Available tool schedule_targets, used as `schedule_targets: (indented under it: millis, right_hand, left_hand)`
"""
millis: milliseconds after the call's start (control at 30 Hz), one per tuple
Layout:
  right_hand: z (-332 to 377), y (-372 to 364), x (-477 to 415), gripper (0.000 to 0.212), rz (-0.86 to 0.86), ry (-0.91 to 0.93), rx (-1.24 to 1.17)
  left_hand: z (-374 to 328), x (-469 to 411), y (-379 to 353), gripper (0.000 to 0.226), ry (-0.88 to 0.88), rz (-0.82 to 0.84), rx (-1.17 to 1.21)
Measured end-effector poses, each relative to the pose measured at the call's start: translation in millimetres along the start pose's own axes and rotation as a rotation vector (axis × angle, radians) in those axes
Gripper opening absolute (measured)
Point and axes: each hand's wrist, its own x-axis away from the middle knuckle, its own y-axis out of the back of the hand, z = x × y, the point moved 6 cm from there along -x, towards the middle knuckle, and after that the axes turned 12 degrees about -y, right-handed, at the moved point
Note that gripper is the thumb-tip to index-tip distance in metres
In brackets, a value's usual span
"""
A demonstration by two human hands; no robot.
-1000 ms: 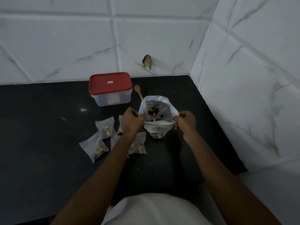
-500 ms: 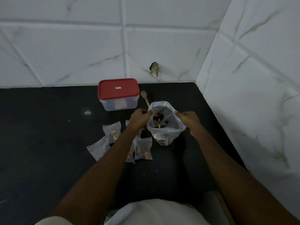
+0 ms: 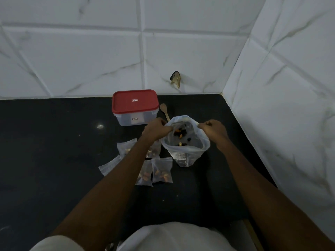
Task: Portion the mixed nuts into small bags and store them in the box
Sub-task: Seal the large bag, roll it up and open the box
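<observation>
The left hand and right hand are pinched on the nut bag rim; the limp, light film is judged best gripped there.

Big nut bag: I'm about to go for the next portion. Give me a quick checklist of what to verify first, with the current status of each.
1. Mouth of the big bag held open by the left hand and right hand at its rim: ok.
2. Nuts left inside it: ok, a few show.
3. Wooden spoon free on the counter behind the bag: ok, though neither hand is free to take it.
4. Box open for storing: not ok, its red lid is on.
5. Filled small bags sealed: cannot tell.
6. An empty small bag ready: cannot tell; the left forearm hides part of the pile.
</observation>
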Motion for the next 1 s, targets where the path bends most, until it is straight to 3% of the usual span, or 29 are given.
schedule_targets:
  millis: [67, 167, 233, 500, 700, 933, 1000]
  right_hand:
    - [6.2, -4.8, -4.8, 0.047, 0.057, -0.043, -0.032]
    - [16.9, -10.9, -11.0, 0.047, 0.085, -0.001, 0.018]
    - [23.8, -13.9, -14.0, 0.048, 0.093, 0.038, 0.037]
    - [19.0, -8.7, -30.1, 0.033, 0.210, 0.118, -0.089]
    - [23.0, -3.8, -31.2, 0.014, 0.149, 0.251, -0.064]
    - [28.7, -6.9, -36.0, 0.009, 0.216, 0.268, -0.004]
    - [33.0, -12.9, -34.7, 0.026, 0.241, 0.244, 0.020]
  left_hand:
    - [1.6, -8.5, -4.7, 0.037, 0.080, -0.015, 0.133]
    - [5.8, -16.8, -11.2, 0.042, 0.194, -0.063, 0.381]
    - [10.5, -21.9, -11.9, 0.038, 0.209, -0.064, 0.420]
    - [26.2, -26.9, -6.8, 0.038, 0.188, 0.074, 0.421]
    - [13.3, -24.9, -8.8, 0.047, 0.123, 0.266, 0.300]
    - [1.1, -27.8, -6.5, 0.039, -0.069, 0.219, 0.129]
    - [-4.8, -28.3, -5.0, 0.041, -0.128, 0.198, 0.093]
